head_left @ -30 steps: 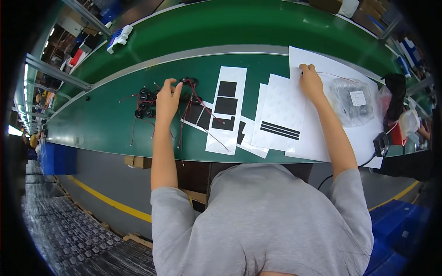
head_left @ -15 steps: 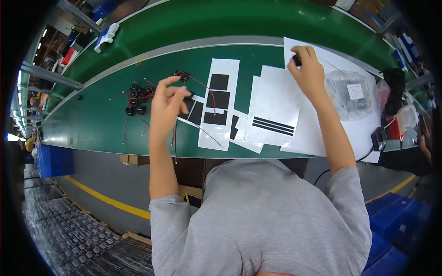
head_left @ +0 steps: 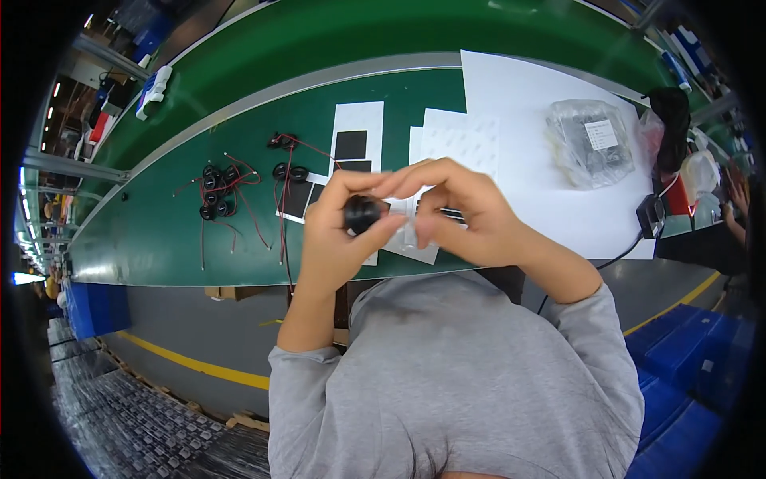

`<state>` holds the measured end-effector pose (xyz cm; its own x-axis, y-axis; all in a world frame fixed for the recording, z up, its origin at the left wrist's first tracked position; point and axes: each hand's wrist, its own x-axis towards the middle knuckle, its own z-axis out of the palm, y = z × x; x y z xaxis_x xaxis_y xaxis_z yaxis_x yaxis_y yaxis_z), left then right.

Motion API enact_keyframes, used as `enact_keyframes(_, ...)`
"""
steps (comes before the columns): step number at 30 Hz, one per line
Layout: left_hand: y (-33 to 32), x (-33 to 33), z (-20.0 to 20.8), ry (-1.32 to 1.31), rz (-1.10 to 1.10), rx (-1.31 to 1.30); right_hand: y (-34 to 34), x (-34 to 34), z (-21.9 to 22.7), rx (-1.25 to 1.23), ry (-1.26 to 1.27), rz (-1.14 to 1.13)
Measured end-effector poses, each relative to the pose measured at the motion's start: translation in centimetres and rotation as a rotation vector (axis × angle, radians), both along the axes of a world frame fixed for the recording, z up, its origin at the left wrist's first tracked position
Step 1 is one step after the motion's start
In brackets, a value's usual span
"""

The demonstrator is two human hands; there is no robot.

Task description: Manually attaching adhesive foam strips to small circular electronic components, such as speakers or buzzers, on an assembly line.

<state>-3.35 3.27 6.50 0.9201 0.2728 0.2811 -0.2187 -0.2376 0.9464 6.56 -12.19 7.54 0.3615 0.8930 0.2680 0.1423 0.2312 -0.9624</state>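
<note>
Both my hands are raised together over the front middle of the bench. My left hand [head_left: 331,231] grips a small black round part [head_left: 361,214] between thumb and fingers. Right beside it, my right hand [head_left: 471,211] is closed, its fingertips meeting the left ones; a small whitish blur between them is too smeared to name. Under and behind the hands lie a white sheet with black square pads [head_left: 351,145] and further white sheets [head_left: 451,136], partly hidden. A cluster of black round parts with red and black wires [head_left: 214,191] rests to the left; another wired pair [head_left: 290,172] sits nearer the hands.
On a large white sheet [head_left: 519,104] at the right lies a clear bag with a label [head_left: 590,144]. A black box with a cable [head_left: 651,214] stands at the right edge. Blue bins [head_left: 686,351] are on the floor. Another person's hand [head_left: 736,191] shows at far right.
My right hand has come from the far right sheet, where it held a black round part, to meet my left hand. The left has moved right and nearer, uncovering a wired pair of parts.
</note>
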Motion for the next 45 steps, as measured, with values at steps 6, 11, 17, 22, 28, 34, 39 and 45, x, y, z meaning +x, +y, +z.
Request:
enact_keyframes(6, 5.3, -2.3, -1.2, 0.088, -0.465, -0.425, -0.2, 3.4, -6.4, -0.147, -0.753, -0.37)
enact_keyframes(11, 4.0, 0.0, -3.3, 0.2, -0.578, -0.534, -0.9, 2.7, -10.5, -0.246, -0.95, -0.274)
enact_keyframes(17, 0.1, 2.8, -7.3, 0.591, -0.413, -0.209, 0.5, 3.6, -13.4, -0.205, -0.851, -0.299)
enact_keyframes(22, -0.8, 2.3, -8.5, 0.548, -0.347, -0.293, 0.4, 3.5, -12.7, -0.253, -0.779, -0.31)
enact_keyframes(28, -1.6, 1.4, -7.9, 0.507, -0.125, -0.34, 0.4, 2.8, -12.1, -0.251, -0.735, -0.296)
enact_keyframes(34, -2.6, 1.2, -8.9, 0.426, -0.127, -0.269, 0.4, 3.0, -12.8, -0.161, -0.807, -0.327)
enact_keyframes(39, -2.7, 0.8, -8.5, 0.479, -0.114, -0.239, 0.7, 2.9, -11.6, -0.288, -0.768, -0.271)
enact_keyframes(45, -2.9, 0.8, -8.4, 0.501, -0.094, -0.174, 0.1, 3.0, -11.6, -0.251, -0.645, -0.28)
